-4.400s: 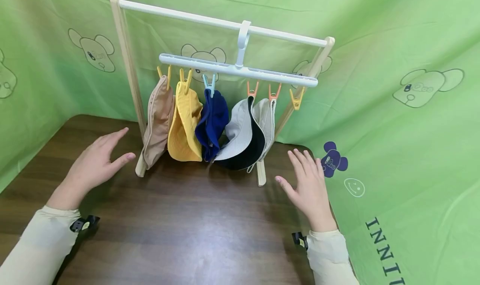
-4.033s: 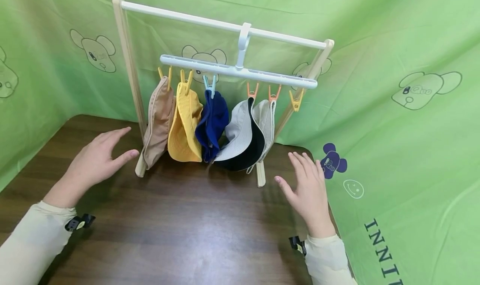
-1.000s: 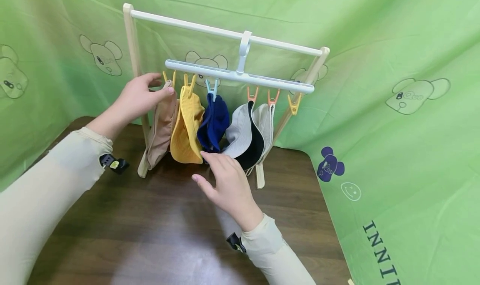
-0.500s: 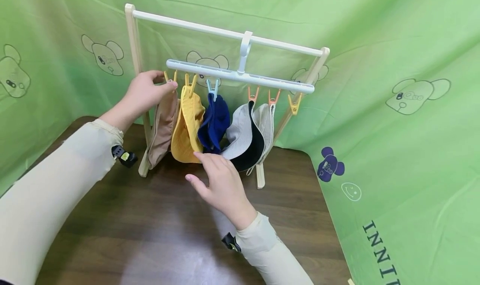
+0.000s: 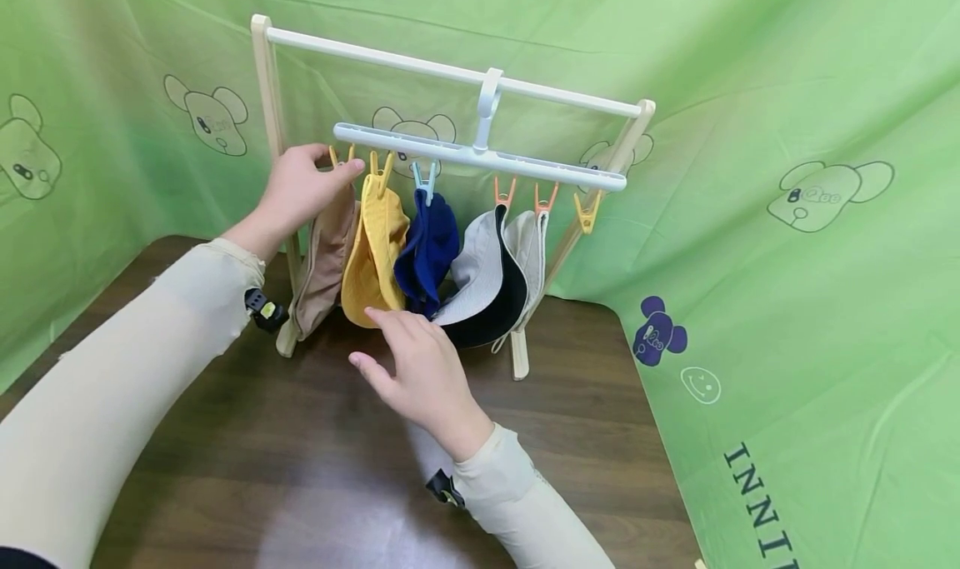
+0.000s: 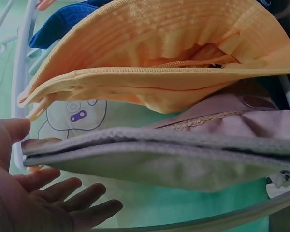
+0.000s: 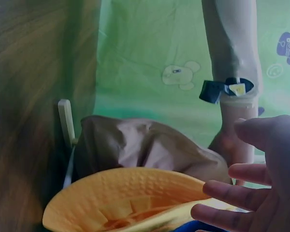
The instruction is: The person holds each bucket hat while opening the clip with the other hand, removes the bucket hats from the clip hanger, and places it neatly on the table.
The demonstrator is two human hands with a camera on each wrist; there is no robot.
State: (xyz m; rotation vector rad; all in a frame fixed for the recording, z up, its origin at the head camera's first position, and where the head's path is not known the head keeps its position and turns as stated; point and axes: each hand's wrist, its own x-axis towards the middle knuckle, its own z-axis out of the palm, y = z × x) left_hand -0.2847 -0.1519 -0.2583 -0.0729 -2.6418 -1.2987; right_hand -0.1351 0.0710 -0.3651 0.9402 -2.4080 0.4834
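My left hand (image 5: 303, 186) is at the top of a dusty-pink hat (image 5: 322, 269), with thumb and index finger on either side of its yellow clothespin (image 5: 352, 152). In the left wrist view the thumb and fingers (image 6: 82, 198) are spread around the hat's upper edge, not pinched together. My right hand (image 5: 423, 377) hovers with loosely bent fingers in front of a yellow bucket hat (image 5: 367, 269), holding nothing. A navy hat (image 5: 431, 244) hangs beside the yellow one, from a light-blue clothespin (image 5: 425, 186).
A pale-blue clip hanger (image 5: 420, 144) hooks over the white rail (image 5: 375, 55) of a wooden-legged rack. Farther right hang a grey-and-black hat (image 5: 480, 273) and a light hat (image 5: 531, 244). A yellow clothespin (image 5: 587, 213) hangs alone at the end. Green cloth (image 5: 825, 302) surrounds the brown table (image 5: 585, 436).
From beside the rack, my left hand has risen to the pink hat's clothespin and edged right along it. My right hand has moved left, to the front of the hats. The hats still hang.
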